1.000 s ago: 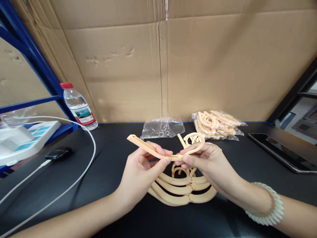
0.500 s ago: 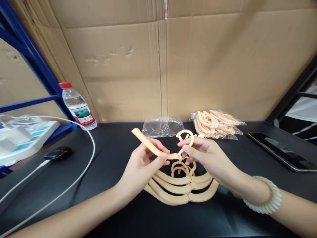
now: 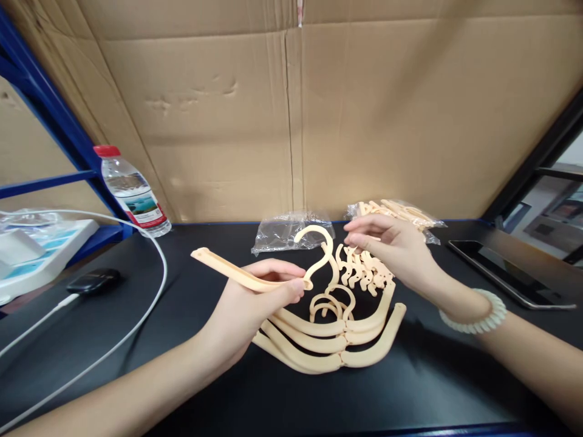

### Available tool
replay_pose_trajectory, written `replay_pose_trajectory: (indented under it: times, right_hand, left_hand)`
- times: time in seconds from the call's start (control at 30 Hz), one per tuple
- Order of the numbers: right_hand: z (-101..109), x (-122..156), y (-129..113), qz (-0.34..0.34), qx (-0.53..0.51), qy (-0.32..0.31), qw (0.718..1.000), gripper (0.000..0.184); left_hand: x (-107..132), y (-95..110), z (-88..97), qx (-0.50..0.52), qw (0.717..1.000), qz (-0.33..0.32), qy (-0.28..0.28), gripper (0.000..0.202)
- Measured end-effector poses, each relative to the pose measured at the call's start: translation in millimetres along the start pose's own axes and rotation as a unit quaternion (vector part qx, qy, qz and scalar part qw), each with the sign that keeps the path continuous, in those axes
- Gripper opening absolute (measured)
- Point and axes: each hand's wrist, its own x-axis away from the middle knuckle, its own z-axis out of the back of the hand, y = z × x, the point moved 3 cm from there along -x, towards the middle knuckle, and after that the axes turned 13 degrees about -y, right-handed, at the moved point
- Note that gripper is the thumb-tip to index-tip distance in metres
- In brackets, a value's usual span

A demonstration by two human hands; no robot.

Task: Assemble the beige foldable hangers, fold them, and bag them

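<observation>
My left hand point(image 3: 255, 303) is closed on a peach plastic hanger arm point(image 3: 223, 270), held level above the black table point(image 3: 182, 340). A curved hook point(image 3: 319, 240) stands up from the arm's inner end by my fingertips. My right hand point(image 3: 392, 249), with a pale bead bracelet on the wrist, hovers just right of the hook with fingers loosely stretched and nothing seen in them. Under it lies a pile of loose hook pieces point(image 3: 367, 273). Several assembled hangers point(image 3: 319, 358) lie stacked below both hands.
A bag of peach parts point(image 3: 410, 212) and an empty clear bag point(image 3: 282, 233) lie by the cardboard wall. At the left are a water bottle point(image 3: 132, 194), a white cable point(image 3: 152, 285), a small black device point(image 3: 93, 280) and a white box point(image 3: 40, 255). A tablet point(image 3: 505, 270) lies at the right.
My right hand let go of the hook and moved right, above the loose pieces. The hook now stands upright on the arm, which my left hand has lowered and shifted left.
</observation>
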Motion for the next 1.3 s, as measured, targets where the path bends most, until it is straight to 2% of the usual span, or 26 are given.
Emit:
replay_pose_trajectory:
  times: [0.07, 0.13, 0.2, 0.27, 0.4, 0.53, 0.77, 0.9, 0.97, 1.07, 1.2, 1.3]
  right_hand:
    - [5, -4, 6, 0.046, 0.184, -0.082, 0.978, 0.01]
    - [2, -4, 13, 0.087, 0.307, -0.171, 0.932, 0.019]
    - [-4, -3, 19, 0.1, 0.351, -0.233, 0.901, 0.026]
    - [-11, -1, 22, 0.092, 0.356, -0.275, 0.888, 0.028]
    - [-20, 0, 22, 0.088, 0.367, -0.297, 0.877, 0.023]
    - [-23, -1, 21, 0.099, 0.388, -0.29, 0.869, 0.028]
    - [-27, -4, 19, 0.129, 0.392, -0.285, 0.865, 0.018]
    - [-25, -5, 20, 0.162, 0.401, -0.249, 0.866, 0.022]
    - [-21, -5, 19, 0.176, 0.38, -0.213, 0.883, 0.022]
    - [-12, -6, 16, 0.178, 0.316, -0.134, 0.922, 0.018]
    - [-3, -2, 8, 0.111, 0.235, -0.024, 0.965, 0.014]
    - [-5, 4, 1, 0.058, 0.13, -0.005, 0.99, 0.02]
  left_hand:
    - [-1, 1, -0.1, 0.029, 1.0, 0.0, -0.002, 0.012]
    - [-1, 2, -0.8, 0.05, 0.999, 0.006, -0.003, 0.012]
    - [-2, 2, -1.4, 0.061, 0.998, 0.012, -0.003, 0.012]
    - [-2, 1, -1.7, 0.065, 0.998, 0.016, -0.001, 0.013]
    - [-2, 0, -1.7, 0.067, 0.997, 0.023, 0.006, 0.014]
    - [-2, -2, -1.6, 0.077, 0.997, 0.017, -0.002, 0.015]
    - [-3, -3, -2.4, 0.088, 0.996, 0.014, -0.005, 0.014]
    - [-2, -3, -1.8, 0.092, 0.996, 0.013, -0.002, 0.014]
    - [-2, -4, -1.3, 0.094, 0.996, 0.012, -0.002, 0.014]
    - [-3, -5, -1.6, 0.095, 0.995, 0.007, -0.01, 0.014]
    - [-3, -5, -2.1, 0.096, 0.995, 0.006, -0.008, 0.014]
    - [-2, -5, -1.7, 0.105, 0.994, 0.012, -0.012, 0.014]
